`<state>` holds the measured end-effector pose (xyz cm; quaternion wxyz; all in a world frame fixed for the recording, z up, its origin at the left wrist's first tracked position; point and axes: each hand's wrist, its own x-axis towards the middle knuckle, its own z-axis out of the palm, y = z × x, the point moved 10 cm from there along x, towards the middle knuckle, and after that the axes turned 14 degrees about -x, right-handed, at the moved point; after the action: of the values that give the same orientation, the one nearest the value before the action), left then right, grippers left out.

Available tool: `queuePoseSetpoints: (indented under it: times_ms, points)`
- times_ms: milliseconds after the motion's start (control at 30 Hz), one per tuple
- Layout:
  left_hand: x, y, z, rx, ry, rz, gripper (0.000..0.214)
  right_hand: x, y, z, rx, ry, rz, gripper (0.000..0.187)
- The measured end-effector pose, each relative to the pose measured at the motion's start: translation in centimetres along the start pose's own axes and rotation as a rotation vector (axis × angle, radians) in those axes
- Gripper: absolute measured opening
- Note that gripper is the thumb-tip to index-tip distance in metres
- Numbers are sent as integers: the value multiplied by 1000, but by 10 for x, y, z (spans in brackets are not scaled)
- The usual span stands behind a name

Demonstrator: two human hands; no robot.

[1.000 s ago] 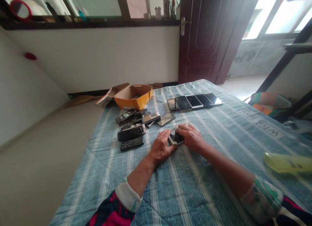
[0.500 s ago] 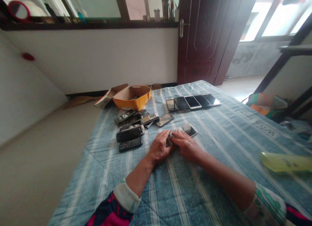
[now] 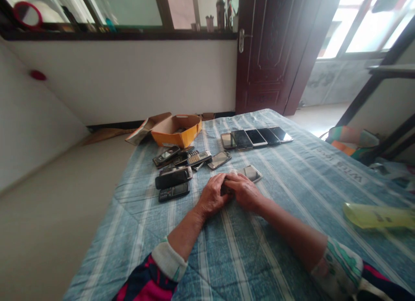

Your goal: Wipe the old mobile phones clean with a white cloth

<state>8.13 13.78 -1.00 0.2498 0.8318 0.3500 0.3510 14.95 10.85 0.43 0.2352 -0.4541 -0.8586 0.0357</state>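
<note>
My left hand (image 3: pixel 212 193) is closed around a small dark-grey object (image 3: pixel 226 190), which looks like a mobile phone and is mostly hidden between the hands. Bent over it from the other side is my right hand (image 3: pixel 245 190), its fingertips meeting those of the left; the pale cloth beneath them is now almost wholly covered. Just beyond the right hand lies a white-edged smartphone (image 3: pixel 252 173). Left of the hands are a black keypad phone (image 3: pixel 174 192), a dark phone (image 3: pixel 174 178) and a pile of older handsets (image 3: pixel 198 157). A silver-rimmed phone (image 3: pixel 219 160) rests past the fingertips.
A row of smartphones (image 3: pixel 256 137) lies at the far side of the striped blue bedcover (image 3: pixel 279 244). An orange cardboard box (image 3: pixel 181 136) with its lid open stands at the far left edge. To the right is a yellow-green packet (image 3: pixel 376 215). A brown door (image 3: pixel 272 54) is behind.
My right hand has shifted slightly left and closer over the held object, its forearm drawn in. The pale cloth, visible before under its fingers, is now covered. My left hand has stayed in place.
</note>
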Motion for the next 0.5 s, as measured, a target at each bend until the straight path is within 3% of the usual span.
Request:
queuePoseSetpoints:
  times_ms: [333, 500]
  points:
    - [-1, -1, 0, 4, -1, -7, 63, 2, -1, 10, 7, -9, -1, 30]
    - [-3, -2, -2, 17, 0, -27, 66, -4, -7, 4, -16, 1, -12, 34]
